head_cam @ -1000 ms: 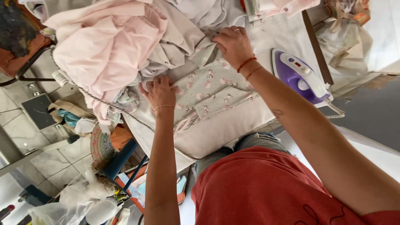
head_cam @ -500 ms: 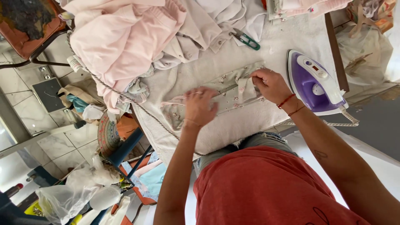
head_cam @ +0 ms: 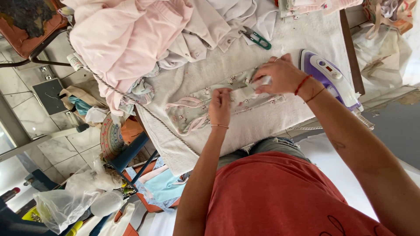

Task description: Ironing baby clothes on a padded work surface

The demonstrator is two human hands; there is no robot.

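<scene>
small printed garment | now folded into a narrow strip on the table, under both grips | left hand pressing flat | right hand pinching the strip's end | purple iron just beyond right grip

Iron right of garment

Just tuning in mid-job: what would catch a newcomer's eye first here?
Both hands, left hand and right hand, press on a small floral garment at the middle of the padded board. A purple iron stands just right of them. A heap of pink clothes fills the board's far left.
</scene>
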